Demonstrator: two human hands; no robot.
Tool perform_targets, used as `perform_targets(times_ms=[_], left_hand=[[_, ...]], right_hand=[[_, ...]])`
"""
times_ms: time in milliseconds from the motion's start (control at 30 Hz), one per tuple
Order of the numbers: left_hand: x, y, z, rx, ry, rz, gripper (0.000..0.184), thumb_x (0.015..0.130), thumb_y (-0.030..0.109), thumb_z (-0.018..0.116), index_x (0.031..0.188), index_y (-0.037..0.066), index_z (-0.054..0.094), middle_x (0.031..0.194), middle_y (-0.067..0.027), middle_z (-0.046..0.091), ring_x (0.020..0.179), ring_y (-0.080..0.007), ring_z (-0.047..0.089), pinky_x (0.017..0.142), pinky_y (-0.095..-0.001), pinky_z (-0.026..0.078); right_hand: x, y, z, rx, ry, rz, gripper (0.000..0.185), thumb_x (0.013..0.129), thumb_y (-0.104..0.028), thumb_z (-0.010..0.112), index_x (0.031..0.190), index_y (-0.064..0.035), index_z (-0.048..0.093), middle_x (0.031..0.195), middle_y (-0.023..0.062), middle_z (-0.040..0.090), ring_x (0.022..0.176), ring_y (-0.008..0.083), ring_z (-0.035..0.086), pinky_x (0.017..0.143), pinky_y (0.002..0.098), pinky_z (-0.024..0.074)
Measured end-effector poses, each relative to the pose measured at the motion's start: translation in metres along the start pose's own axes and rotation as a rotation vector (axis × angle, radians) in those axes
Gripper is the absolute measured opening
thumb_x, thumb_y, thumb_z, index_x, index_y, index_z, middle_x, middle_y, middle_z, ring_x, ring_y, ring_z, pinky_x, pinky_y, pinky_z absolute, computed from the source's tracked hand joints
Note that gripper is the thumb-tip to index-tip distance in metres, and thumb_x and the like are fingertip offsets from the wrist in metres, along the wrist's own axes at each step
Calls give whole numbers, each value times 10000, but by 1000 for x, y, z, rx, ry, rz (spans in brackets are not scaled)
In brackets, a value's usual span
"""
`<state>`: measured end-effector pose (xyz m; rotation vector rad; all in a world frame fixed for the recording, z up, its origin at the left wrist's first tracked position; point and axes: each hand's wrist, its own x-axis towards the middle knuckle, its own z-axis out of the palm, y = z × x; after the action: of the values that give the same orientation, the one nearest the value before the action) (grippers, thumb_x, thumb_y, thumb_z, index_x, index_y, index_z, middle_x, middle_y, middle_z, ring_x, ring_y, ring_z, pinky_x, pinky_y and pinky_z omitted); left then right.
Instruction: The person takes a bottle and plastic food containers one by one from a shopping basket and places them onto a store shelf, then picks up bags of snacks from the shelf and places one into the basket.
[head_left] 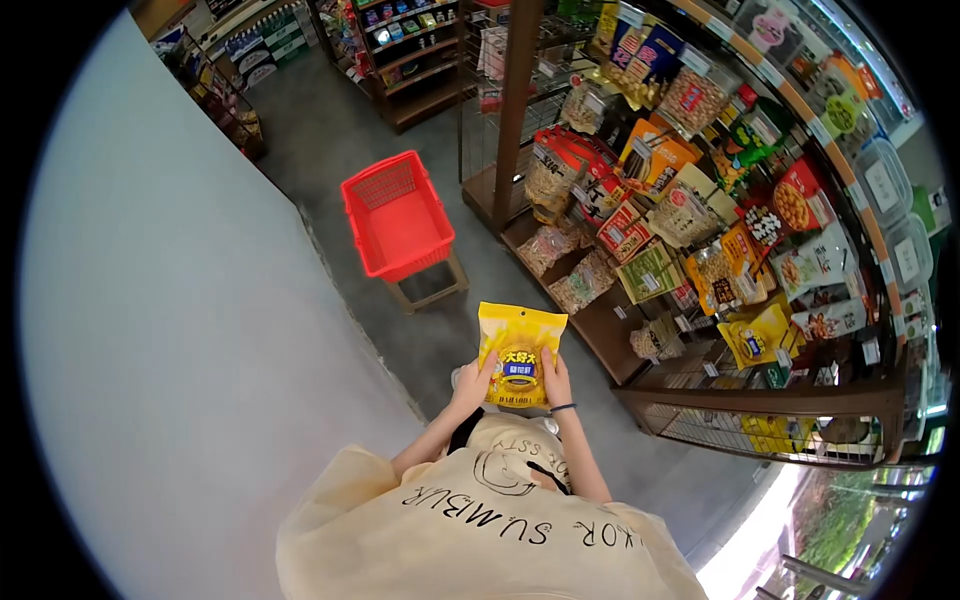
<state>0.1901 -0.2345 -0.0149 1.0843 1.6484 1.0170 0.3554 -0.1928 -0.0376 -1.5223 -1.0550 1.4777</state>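
A yellow snack bag (520, 330) with a blue label and Chinese lettering is held upright in front of my body. My left hand (482, 377) grips its left edge, the thumb lying on the front. On the opposite edge, my right hand (556, 382) grips the bag in the same way, with a dark band around that wrist. The fingers behind the bag are hidden. Ahead and to the left, a red shopping basket (400, 228) rests on a small wooden stool (432, 287), apart from both hands.
To the right stands a brown display rack (760, 402) hung with several snack bags, including a similar yellow bag (757, 337). A pale wall (180, 330) runs along the left. Further shelves (412, 60) stand at the back beyond the grey floor (310, 130).
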Motion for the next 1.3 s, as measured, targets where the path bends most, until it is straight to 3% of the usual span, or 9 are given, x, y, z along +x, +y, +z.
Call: perform_targets(times_ms=[67,267,500,600,733,833,967,1133,1300], left_hand=[[9,-8,-19,25,21,-21,491,909,401,391,905,-60,562,716,-226,594,736,-355,603,649,-365,446],[23,-29,-88,-28,151,-85,526,903,429,387,904,-67,564,715,-226,596,710,-353,601,649,-363,449],[19,-66,-141,-161,290,-283,511,883,437,450,986,-48,577,834,-156,643,790,-211,618,717,-311,450],[19,-88,-147,-344,285,-318,509,877,444,459,1043,-26,564,921,-155,635,862,-195,598,769,-303,435],[14,-76,-160,-306,269,-298,524,875,456,453,1123,0,522,996,-158,615,932,-217,582,816,-304,419],[19,-70,-169,-230,135,-334,558,879,478,421,1213,32,453,1064,-158,590,1018,-264,549,872,-317,395],[29,-70,-179,-249,120,-339,567,880,486,414,1224,36,442,1098,-162,573,1039,-262,537,882,-323,389],[49,-81,-186,-376,124,-351,571,877,467,448,1207,1,451,1095,-126,566,1028,-172,514,880,-283,384],[83,-94,-194,-519,193,-359,537,857,411,524,1173,-18,452,1070,-104,557,976,-144,511,865,-264,389]], right_hand=[[8,-1,24,71,-40,17,441,890,-384,485,1073,13,539,983,89,601,887,130,536,773,252,421],[27,-8,104,120,-203,79,402,901,-335,488,1080,22,535,995,53,590,889,99,519,768,233,422],[33,-4,177,76,-325,86,385,896,-331,500,1040,22,554,936,35,602,842,87,522,747,225,426],[42,6,189,20,-371,55,383,889,-341,512,1006,18,570,911,34,605,815,85,521,726,221,428],[54,11,198,-63,-370,35,390,881,-355,521,987,15,578,897,33,602,795,81,518,709,218,429],[62,2,203,-65,-402,92,381,884,-354,517,1014,0,572,908,15,596,807,68,525,707,199,433],[70,-11,215,-124,-441,89,371,887,-351,513,1015,-7,569,921,18,592,825,70,520,722,201,428],[92,-9,233,-86,-505,33,360,894,-328,505,1062,-11,533,951,36,590,850,85,516,739,226,426],[116,-12,256,-105,-514,76,344,902,-301,495,1087,-13,518,984,38,582,890,90,508,770,229,417]])
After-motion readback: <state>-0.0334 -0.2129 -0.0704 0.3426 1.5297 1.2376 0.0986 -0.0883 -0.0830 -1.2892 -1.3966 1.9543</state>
